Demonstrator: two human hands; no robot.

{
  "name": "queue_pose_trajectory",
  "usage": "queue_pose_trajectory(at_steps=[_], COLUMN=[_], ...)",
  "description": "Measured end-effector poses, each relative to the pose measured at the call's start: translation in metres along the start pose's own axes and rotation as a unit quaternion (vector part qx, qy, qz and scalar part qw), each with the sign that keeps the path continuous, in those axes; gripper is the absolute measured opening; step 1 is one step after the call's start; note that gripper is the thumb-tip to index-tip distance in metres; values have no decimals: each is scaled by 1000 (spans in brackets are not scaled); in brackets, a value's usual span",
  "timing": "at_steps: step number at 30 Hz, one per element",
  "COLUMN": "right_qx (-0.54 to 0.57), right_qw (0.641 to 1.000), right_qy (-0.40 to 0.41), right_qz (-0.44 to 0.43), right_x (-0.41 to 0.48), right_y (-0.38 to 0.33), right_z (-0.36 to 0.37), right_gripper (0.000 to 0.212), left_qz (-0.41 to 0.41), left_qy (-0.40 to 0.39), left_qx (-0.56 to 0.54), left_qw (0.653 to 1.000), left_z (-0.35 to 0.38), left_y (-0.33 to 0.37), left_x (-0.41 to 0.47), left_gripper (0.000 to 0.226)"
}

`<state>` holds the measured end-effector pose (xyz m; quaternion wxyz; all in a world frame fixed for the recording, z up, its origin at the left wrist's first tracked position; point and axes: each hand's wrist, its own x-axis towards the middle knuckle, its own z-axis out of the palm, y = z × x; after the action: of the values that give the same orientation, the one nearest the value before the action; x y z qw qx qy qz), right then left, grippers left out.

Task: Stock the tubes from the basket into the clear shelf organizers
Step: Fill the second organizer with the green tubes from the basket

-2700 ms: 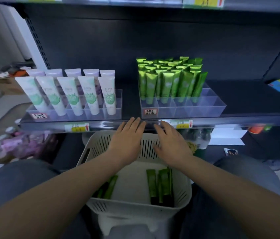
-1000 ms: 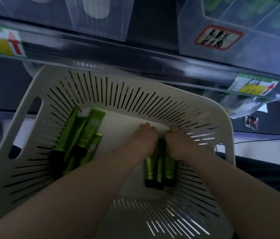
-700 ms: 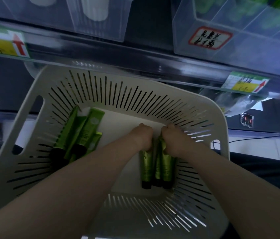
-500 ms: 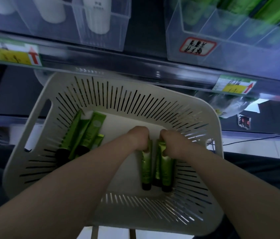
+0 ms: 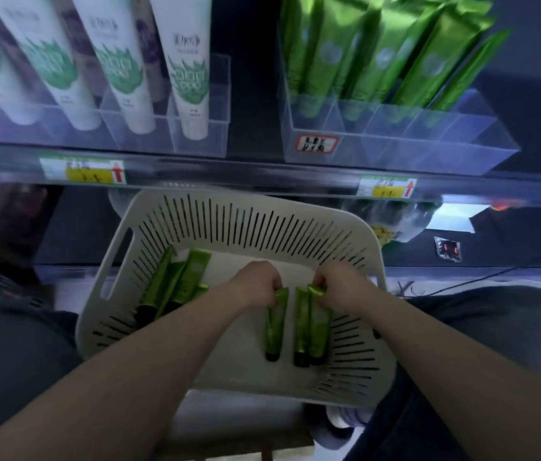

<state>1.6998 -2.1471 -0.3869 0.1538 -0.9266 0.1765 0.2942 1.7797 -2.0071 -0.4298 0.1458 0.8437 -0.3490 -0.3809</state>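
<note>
Head view. Basket [image 5: 246,224] sat between the knees with green tubes left in it: a loose cluster [image 5: 176,287] at its left, three more at its right in the hands. Left hand [image 5: 256,284] was curled, pinching one tube [image 5: 274,327] by its crimped end. Right hand [image 5: 342,284] was curled too, pinching a pair [image 5: 314,324] the same way, caps toward the near wall. Whether they had cleared the floor, could not tell. Farther off on the shelf [image 5: 262,174], the right organizer [image 5: 395,141] held many green tubes at the back, and its front compartments looked unfilled. Judged well along, with the basket's remainder to go.
</note>
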Motion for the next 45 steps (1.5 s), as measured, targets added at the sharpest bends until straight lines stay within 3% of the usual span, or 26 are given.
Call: queue_pose_trajectory(at_steps=[10,12,24,31,45], right_qx=[82,115,194,223,195], right_qw=[987,980,941,915,878], right_qy=[123,142,249,298,408], right_qz=[-61,-72,-124,-155,-157], right_x=[-46,-55,-106,-130,-144], right_y=[0,2,31,64,139], right_z=[-38,-46,-116,-159,-247], right_gripper=[10,20,23,11,17], left_qz=[41,49,124,168,225], left_qy=[156,177,295,330,384], left_qx=[28,39,119,155,181], left_qw=[987,982,940,916,877], left_z=[-43,-54,-112,-140,-197], left_y=[32,44,138,199,303], left_x=[-53,-61,-88,-84,-42], left_gripper=[24,20,20,17,28])
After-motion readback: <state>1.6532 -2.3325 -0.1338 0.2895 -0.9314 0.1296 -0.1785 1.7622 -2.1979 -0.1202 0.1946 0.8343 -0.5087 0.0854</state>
